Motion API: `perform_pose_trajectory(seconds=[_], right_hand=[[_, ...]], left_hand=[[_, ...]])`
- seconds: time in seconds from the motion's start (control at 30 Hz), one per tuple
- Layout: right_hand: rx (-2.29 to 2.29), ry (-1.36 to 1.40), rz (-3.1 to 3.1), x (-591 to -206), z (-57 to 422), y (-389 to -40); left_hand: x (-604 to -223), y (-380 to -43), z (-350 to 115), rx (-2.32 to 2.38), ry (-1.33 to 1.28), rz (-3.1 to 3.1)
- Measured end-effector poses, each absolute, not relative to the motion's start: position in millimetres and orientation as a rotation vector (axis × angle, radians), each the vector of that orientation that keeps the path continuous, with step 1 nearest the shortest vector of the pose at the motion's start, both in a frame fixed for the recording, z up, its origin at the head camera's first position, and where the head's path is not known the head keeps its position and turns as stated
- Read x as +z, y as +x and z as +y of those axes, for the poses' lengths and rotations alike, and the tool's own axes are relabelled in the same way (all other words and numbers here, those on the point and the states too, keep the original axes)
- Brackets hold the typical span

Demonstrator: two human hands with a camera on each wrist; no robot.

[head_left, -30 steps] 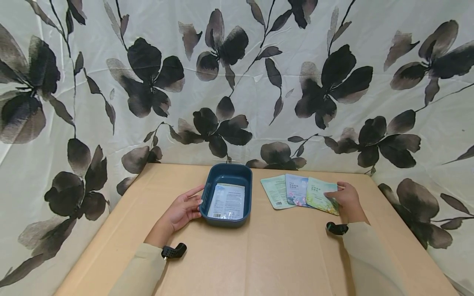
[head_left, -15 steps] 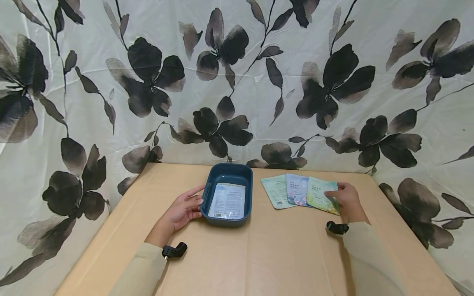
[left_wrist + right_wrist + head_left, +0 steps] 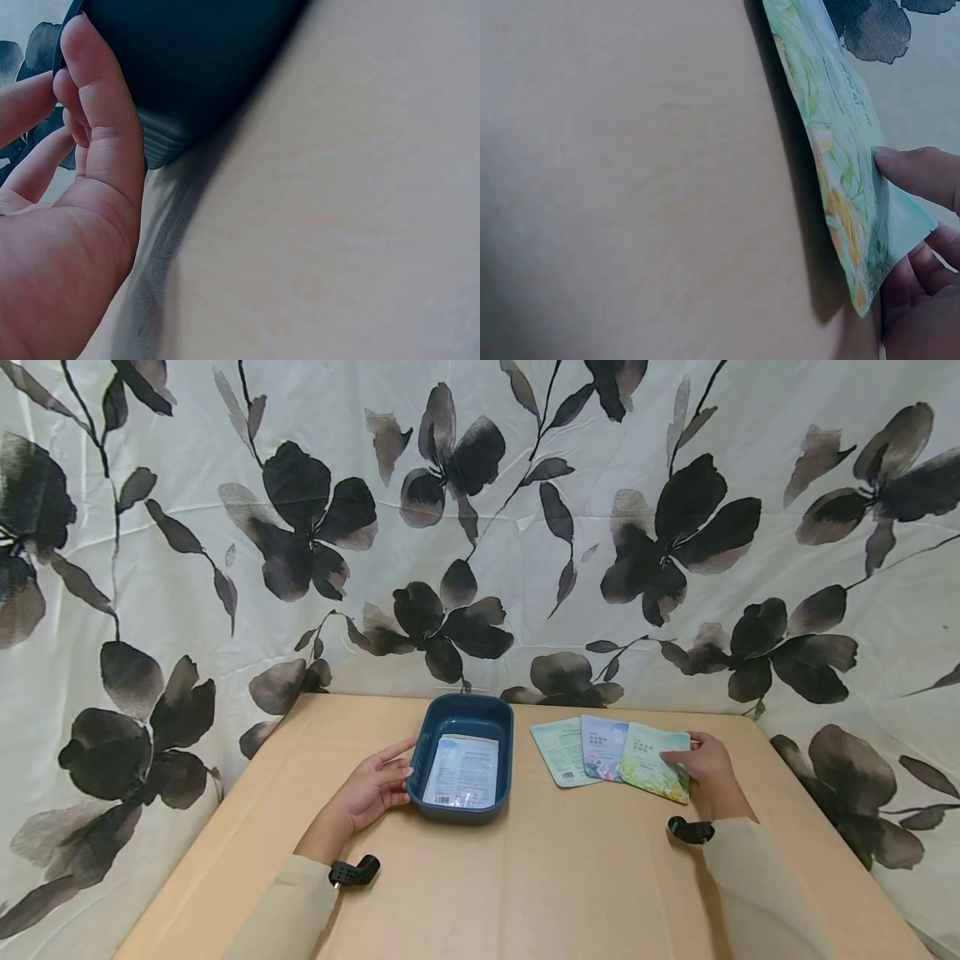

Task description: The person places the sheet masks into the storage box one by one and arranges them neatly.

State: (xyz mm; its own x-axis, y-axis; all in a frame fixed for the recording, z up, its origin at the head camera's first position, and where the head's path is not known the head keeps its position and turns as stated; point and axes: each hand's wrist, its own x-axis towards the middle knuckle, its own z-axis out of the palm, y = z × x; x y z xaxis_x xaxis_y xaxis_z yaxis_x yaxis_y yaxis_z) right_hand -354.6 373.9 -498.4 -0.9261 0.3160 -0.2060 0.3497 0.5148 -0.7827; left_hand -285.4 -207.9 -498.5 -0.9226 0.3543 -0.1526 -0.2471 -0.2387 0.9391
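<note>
In the head view my left hand (image 3: pixel 375 789) touches the left side of a dark blue plastic basin (image 3: pixel 460 815), fingers fairly straight. The left wrist view shows the fingertips at the wall of that basin (image 3: pixel 187 52). A white-blue face mask sachet (image 3: pixel 461 768) lies inside it. My right hand (image 3: pixel 708 766) pinches the right edge of a green flowered face mask sachet (image 3: pixel 651 760), thumb on top. The right wrist view shows this green sachet (image 3: pixel 847 172) tilted, its near edge off the table. It overlaps a lilac sachet (image 3: pixel 603 747), which partly covers a pale green sachet (image 3: pixel 562 752).
The light tan table (image 3: pixel 570 885) extends toward me. A floral cloth (image 3: pixel 555 618) hangs behind the table's back edge. Black wrist cameras sit on the left wrist (image 3: pixel 354 871) and right wrist (image 3: pixel 691 831).
My right hand has shifted slightly right with the green sachet, which overlaps the lilac one a little less. My left hand and the basin stay together.
</note>
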Motion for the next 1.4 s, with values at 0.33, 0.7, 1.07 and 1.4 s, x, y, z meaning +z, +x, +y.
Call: perform_pose_trajectory(seconds=[0.33, 0.7, 1.07, 1.4], right_hand=[[-1.318, 0.519, 2.797, -496, 375, -339], [-1.323, 0.483, 2.768, -489, 373, -323], [-1.403, 0.440, 2.731, -484, 370, -309], [-1.393, 0.438, 2.708, -487, 372, -306]], left_hand=[[-497, -281, -212, 2.199, 0.151, 1.632], [-496, -280, -217, 2.192, 0.166, 1.616], [-497, -279, -219, 2.186, 0.163, 1.603], [-497, -279, -220, 2.193, 0.172, 1.598]])
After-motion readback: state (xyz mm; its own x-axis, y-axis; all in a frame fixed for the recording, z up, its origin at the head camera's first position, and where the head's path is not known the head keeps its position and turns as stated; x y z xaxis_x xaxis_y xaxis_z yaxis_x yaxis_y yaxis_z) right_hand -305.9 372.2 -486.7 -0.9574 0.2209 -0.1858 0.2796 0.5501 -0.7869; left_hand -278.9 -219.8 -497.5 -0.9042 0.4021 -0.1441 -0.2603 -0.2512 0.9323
